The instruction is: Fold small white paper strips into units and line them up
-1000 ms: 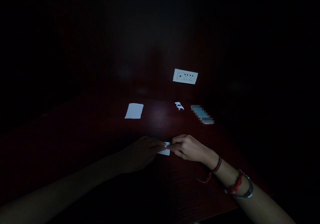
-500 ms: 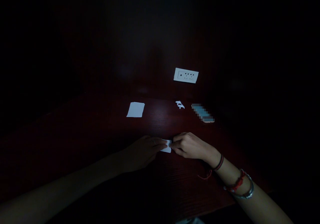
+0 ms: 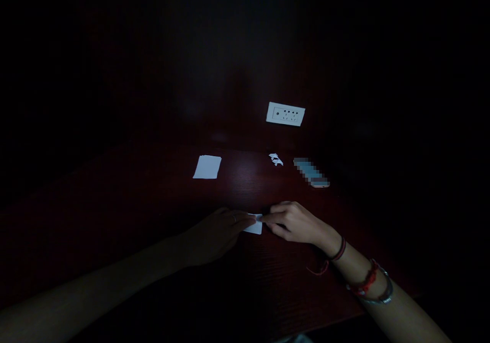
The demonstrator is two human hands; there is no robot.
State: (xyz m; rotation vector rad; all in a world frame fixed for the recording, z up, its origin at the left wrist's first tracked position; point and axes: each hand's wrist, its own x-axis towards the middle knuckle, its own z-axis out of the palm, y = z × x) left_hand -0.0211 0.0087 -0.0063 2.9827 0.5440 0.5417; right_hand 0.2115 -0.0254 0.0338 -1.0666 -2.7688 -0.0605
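A small white piece of paper (image 3: 253,228) lies on the dark red table between my two hands. From the left, my left hand (image 3: 218,235), in shadow and with a ring on one finger, holds the paper down with its fingertips. My right hand (image 3: 291,222) meets the right edge of the paper with its index fingertip, the other fingers curled in. Its thumb is hidden. Cords and a metal bracelet circle the right wrist and forearm. Shadow hides the underside of my left hand.
Beyond my hands lie a larger white sheet of paper (image 3: 207,167) at left, crumpled paper scraps (image 3: 275,160), and a phone (image 3: 311,172) with a blurred screen at right. A white socket panel (image 3: 285,114) is on the back wall. The surroundings are very dark.
The right index finger has stretched out toward the paper, and the rest of my right hand has drawn slightly right. My left hand stays almost in place on the paper.
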